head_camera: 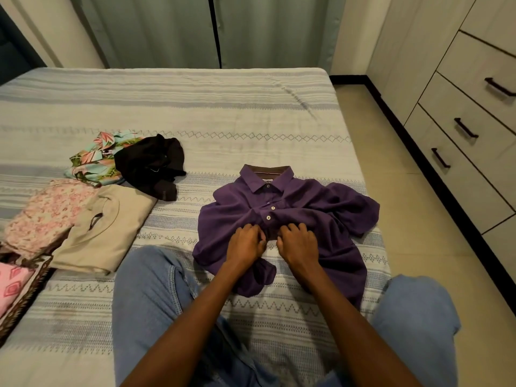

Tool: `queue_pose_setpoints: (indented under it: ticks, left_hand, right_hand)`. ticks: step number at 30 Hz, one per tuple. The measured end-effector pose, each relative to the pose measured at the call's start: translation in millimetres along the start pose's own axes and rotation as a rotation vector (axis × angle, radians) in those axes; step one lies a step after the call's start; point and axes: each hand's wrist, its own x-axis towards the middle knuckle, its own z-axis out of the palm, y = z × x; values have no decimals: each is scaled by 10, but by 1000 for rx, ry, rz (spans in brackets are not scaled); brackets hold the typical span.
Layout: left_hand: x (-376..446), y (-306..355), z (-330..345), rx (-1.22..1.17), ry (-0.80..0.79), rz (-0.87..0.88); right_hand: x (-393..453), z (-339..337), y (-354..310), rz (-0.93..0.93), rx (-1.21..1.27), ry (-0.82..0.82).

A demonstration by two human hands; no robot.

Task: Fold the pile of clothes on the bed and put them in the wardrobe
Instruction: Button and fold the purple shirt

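Note:
A purple polo shirt (307, 202) lies crumpled, front up, collar away from me, on the striped bed (195, 107). My left hand (245, 243) and my right hand (297, 241) sit side by side on the shirt's middle, just below its button placket, fingers curled into the cloth and pinching it. To the left lie a crumpled black garment (150, 166) and a floral tropical-print garment (92, 160). Nearer me on the left are folded pieces: a beige one (111, 230), a pink flowered one (47, 219) and a pink patterned one (14, 283).
My knees in blue jeans (150, 297) rest on the bed at either side of my arms. A wardrobe unit with drawers and dark handles (463, 127) stands at the right across a strip of tiled floor (405, 219). Green curtains (195, 29) hang behind the bed.

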Motion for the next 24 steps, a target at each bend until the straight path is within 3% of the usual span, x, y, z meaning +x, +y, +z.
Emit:
queue_pose_setpoints:
  ticks: [4,10,17,24]
  left_hand:
    - [-21,58,-121,-351,-81,-154]
    - [-182,161,-187,-773,-167,-235]
    - [-308,294,-250,-1088,-151,-288]
    - [-329,312,-220,-1149,-64,-290]
  right_hand:
    - [-81,-217,5,130,310,-26]
    - [-281,-441,14,280,730,-15]
    - [-460,-515,-66,222,710,95]
    - [-519,-523,-118,175,650,139]
